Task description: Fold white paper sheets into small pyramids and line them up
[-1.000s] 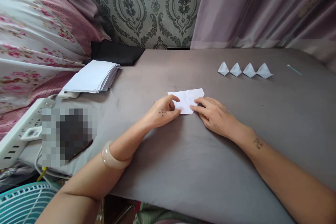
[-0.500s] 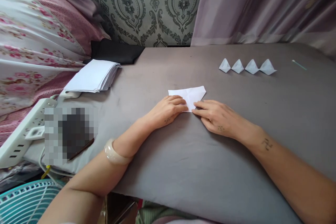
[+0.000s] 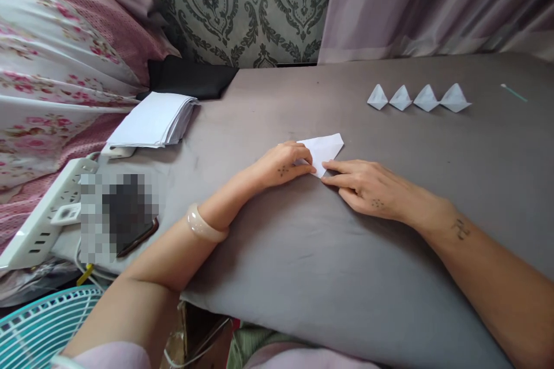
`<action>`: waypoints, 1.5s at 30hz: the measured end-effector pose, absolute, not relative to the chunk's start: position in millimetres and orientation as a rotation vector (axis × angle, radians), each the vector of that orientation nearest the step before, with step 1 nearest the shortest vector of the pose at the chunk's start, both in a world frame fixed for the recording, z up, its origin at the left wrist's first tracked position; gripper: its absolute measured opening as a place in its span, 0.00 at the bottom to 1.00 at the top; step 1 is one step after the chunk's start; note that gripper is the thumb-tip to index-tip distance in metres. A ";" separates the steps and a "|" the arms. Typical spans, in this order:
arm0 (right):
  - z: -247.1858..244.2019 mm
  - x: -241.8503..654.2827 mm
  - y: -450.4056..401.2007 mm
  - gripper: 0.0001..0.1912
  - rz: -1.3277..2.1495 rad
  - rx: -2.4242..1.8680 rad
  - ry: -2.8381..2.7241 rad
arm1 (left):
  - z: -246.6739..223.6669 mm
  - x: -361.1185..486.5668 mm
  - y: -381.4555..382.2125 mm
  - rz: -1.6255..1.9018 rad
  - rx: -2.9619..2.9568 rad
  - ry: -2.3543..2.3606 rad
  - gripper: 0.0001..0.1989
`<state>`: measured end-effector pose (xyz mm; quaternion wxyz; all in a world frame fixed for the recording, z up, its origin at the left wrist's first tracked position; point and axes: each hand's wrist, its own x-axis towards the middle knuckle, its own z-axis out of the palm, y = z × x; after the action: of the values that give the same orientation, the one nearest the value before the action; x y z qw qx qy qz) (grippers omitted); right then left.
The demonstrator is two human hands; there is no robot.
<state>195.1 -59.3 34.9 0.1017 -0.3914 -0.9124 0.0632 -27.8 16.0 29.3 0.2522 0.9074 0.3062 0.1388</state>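
Note:
A folded sheet of white paper (image 3: pixel 324 149) lies on the grey-covered table in front of me, tapering to a point towards me. My left hand (image 3: pixel 288 161) covers its left part, fingers curled and thumb pressed against the near edge. From the right, my right hand (image 3: pixel 363 184) reaches in with index and middle fingers stretched out, their tips touching the paper near its lower corner. The paper beneath my left fingers is hidden. Farther back on the right stands a row of several small folded white paper shapes (image 3: pixel 427 98) with pointed tops.
A stack of white paper (image 3: pixel 151 118) lies at the left, before a black folded item (image 3: pixel 190 78). Nearer are a white power strip (image 3: pixel 52 207) and a partly blurred dark phone-like object (image 3: pixel 132 219). A cotton swab (image 3: pixel 514 92) lies far right; a turquoise basket-like grille (image 3: pixel 52 323) is lower left.
The paper's left side is folded in, and its near edge has become a point. My left fingers have curled more; my right fingertips stay at the paper's right edge. The view has shifted slightly.

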 end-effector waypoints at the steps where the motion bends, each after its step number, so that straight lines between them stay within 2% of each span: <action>1: 35.3 195.0 -59.8 0.22 0.195 -1.160 -2.684 | 30.4 -26.1 18.4 0.365 2.429 0.874 0.11; 9: 38.8 193.1 -62.8 0.22 0.235 -1.200 -2.663 | 29.4 -16.3 30.4 0.371 2.256 0.991 0.15; 27: 38.7 194.1 -60.3 0.23 0.291 -1.237 -2.655 | 25.4 -12.4 28.8 0.412 2.195 1.013 0.13; 40: 40.5 192.9 -60.7 0.22 0.307 -1.263 -2.637 | 25.5 -9.7 33.0 0.336 2.125 1.032 0.14; 45: 41.6 193.1 -59.7 0.27 0.324 -1.286 -2.647 | 30.0 -9.0 33.8 0.289 2.135 1.020 0.13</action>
<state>193.1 -59.7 41.6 0.0905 -0.4325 -0.8905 0.1088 -9.0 33.8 30.0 0.3701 0.8321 0.3974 0.1127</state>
